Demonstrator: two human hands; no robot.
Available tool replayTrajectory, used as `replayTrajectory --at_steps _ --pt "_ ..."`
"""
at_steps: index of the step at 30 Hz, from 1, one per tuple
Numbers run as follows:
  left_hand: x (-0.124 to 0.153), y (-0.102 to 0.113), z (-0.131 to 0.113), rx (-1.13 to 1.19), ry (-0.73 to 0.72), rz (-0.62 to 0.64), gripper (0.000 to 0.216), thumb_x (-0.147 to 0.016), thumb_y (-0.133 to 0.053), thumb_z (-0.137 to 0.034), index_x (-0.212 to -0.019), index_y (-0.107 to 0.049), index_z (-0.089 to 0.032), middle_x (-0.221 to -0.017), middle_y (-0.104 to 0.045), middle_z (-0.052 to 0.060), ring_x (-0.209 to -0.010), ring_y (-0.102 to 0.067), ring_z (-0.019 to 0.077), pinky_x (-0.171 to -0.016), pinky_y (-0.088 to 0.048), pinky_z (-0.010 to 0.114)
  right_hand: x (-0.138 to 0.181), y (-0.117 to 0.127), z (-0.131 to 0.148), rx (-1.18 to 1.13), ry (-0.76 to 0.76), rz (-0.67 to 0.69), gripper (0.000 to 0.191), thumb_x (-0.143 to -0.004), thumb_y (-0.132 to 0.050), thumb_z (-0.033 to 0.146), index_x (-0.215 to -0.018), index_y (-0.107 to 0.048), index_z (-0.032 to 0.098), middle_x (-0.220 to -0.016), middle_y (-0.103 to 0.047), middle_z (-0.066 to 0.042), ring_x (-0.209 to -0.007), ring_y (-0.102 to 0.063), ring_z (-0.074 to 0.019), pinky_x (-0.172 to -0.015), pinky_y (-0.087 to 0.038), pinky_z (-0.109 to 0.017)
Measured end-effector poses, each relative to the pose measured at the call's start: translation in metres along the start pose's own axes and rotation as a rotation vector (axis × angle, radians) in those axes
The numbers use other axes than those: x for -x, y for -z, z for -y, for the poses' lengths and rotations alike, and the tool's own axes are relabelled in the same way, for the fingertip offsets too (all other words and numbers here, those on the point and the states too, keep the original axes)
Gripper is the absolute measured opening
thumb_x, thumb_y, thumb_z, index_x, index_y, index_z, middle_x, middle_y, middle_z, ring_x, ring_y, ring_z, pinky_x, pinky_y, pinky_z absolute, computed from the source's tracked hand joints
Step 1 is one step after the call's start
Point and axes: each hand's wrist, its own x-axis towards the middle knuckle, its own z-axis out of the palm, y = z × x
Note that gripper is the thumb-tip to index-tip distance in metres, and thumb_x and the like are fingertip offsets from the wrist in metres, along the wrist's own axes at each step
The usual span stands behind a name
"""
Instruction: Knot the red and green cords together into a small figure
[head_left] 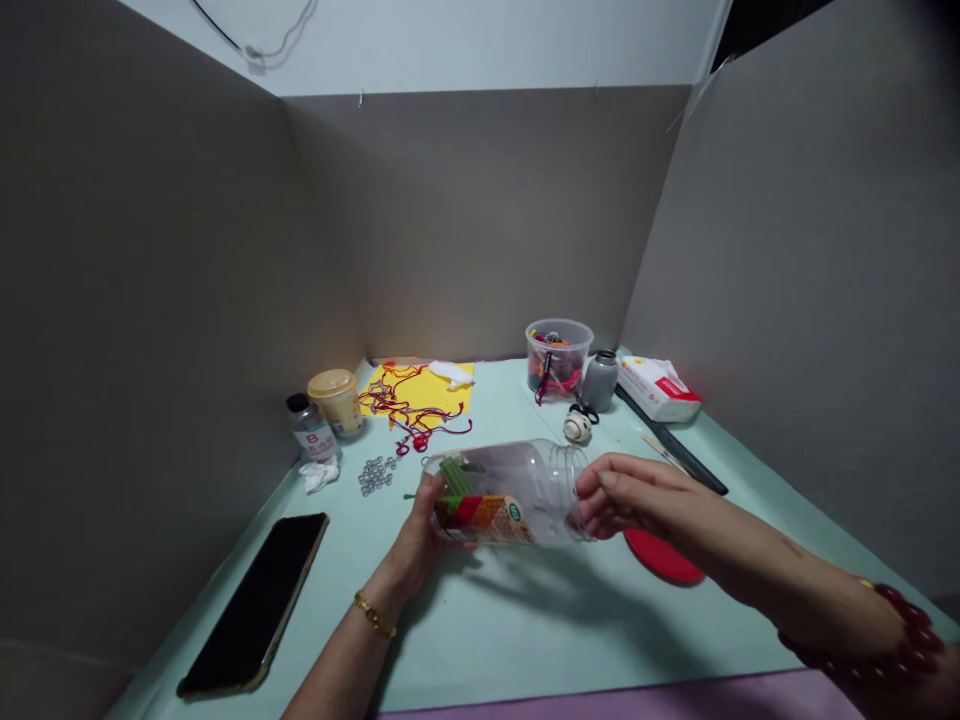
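From the head view, our left hand curls around the base of a clear plastic bottle held sideways above the pale green table, green sticks inside. Our right hand, fingers half-curled, cups its threaded neck. Small metal rings lie just beyond.

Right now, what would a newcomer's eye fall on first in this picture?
The clear plastic jar lying on its side comes first, held between the left hand and the right hand in the foreground. Behind it, tangled red and purple cords lie across a yellow sheet.
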Motion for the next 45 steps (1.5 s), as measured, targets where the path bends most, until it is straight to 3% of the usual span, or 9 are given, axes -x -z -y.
replayTrajectory --at_steps 6,10,15,18,23,30,34,41,45 --pt "0.003 0.001 -0.002 -0.029 0.010 -0.019 0.074 -0.079 -0.055 -0.071 -0.134 -0.049 -0.020 -0.116 -0.067 0.016 -0.089 -0.068 0.0281 -0.056 -0.058 0.032 -0.010 0.003 -0.002 -0.174 -0.023 0.217 0.051 -0.094 -0.043 0.057 -0.120 -0.065 0.018 -0.125 -0.065 -0.013 -0.117 -0.060 -0.0241 -0.107 -0.039 -0.048" --pt "0.004 0.001 -0.003 -0.047 -0.004 -0.053 0.066 -0.084 -0.052 -0.067 -0.134 -0.050 -0.023 -0.121 -0.065 0.015 -0.096 -0.067 0.0288 -0.061 -0.060 0.033 -0.013 0.010 -0.003 -0.114 -0.002 0.168 0.045 -0.095 -0.046 0.052 -0.127 -0.062 0.025 -0.139 -0.056 -0.008 -0.128 -0.051 -0.0229 -0.112 -0.033 -0.049" --pt "0.004 -0.003 -0.001 -0.049 -0.002 0.002 0.066 -0.085 -0.049 -0.068 -0.130 -0.054 -0.020 -0.117 -0.067 0.016 -0.091 -0.068 0.0275 -0.055 -0.058 0.029 -0.018 0.015 -0.009 -0.277 -0.068 0.222 0.046 -0.096 -0.044 0.051 -0.122 -0.065 0.019 -0.127 -0.064 -0.013 -0.119 -0.058 -0.0257 -0.110 -0.036 -0.049" --pt "0.005 -0.003 -0.001 -0.050 -0.023 -0.015 0.058 -0.087 -0.050 -0.063 -0.130 -0.054 -0.023 -0.119 -0.066 0.014 -0.089 -0.069 0.0258 -0.053 -0.058 0.028 -0.019 0.012 -0.011 -0.406 -0.130 0.263 0.042 -0.094 -0.050 0.047 -0.125 -0.063 0.021 -0.134 -0.060 -0.011 -0.127 -0.052 -0.0259 -0.112 -0.033 -0.047" --pt "0.005 -0.001 0.000 -0.102 -0.041 -0.002 0.053 -0.087 -0.055 -0.057 -0.133 -0.050 -0.030 -0.133 -0.058 0.012 -0.101 -0.066 0.0301 -0.056 -0.060 0.031 -0.022 0.010 -0.016 -0.435 -0.128 0.213 0.036 -0.092 -0.056 0.042 -0.122 -0.065 0.024 -0.138 -0.056 -0.007 -0.132 -0.046 -0.0261 -0.114 -0.029 -0.045" --pt "0.005 0.002 0.001 -0.124 -0.023 0.029 0.056 -0.091 -0.043 -0.061 -0.135 -0.049 -0.027 -0.132 -0.059 0.014 -0.104 -0.066 0.0312 -0.060 -0.059 0.031 -0.026 0.006 -0.027 -0.518 -0.121 0.305 0.039 -0.090 -0.059 0.041 -0.122 -0.065 0.020 -0.134 -0.058 -0.010 -0.133 -0.044 -0.0261 -0.115 -0.026 -0.045" --pt "0.005 0.003 -0.002 -0.154 -0.060 0.047 0.057 -0.089 -0.052 -0.059 -0.138 -0.047 -0.029 -0.137 -0.055 0.014 -0.106 -0.064 0.0307 -0.059 -0.057 0.027 -0.030 0.005 -0.034 -0.491 -0.138 0.193 0.034 -0.090 -0.061 0.038 -0.117 -0.067 0.019 -0.134 -0.058 -0.009 -0.130 -0.047 -0.0254 -0.114 -0.028 -0.044" --pt "0.002 0.008 0.003 -0.106 0.081 0.048 0.065 -0.088 -0.048 -0.063 -0.137 -0.050 -0.020 -0.125 -0.063 0.019 -0.090 -0.069 0.0276 -0.060 -0.058 0.032 -0.033 -0.007 -0.039 -0.709 -0.138 0.257 0.035 -0.087 -0.064 0.037 -0.115 -0.068 0.016 -0.131 -0.060 -0.011 -0.125 -0.052 -0.0256 -0.112 -0.032 -0.044" --pt "0.003 0.008 0.002 -0.157 0.084 0.015 0.065 -0.088 -0.046 -0.064 -0.135 -0.051 -0.020 -0.120 -0.065 0.018 -0.085 -0.069 0.0261 -0.059 -0.057 0.031 -0.032 -0.020 -0.036 -0.728 -0.135 0.158 0.030 -0.083 -0.069 0.032 -0.108 -0.071 0.015 -0.130 -0.062 -0.011 -0.123 -0.053 -0.0253 -0.111 -0.033 -0.042"
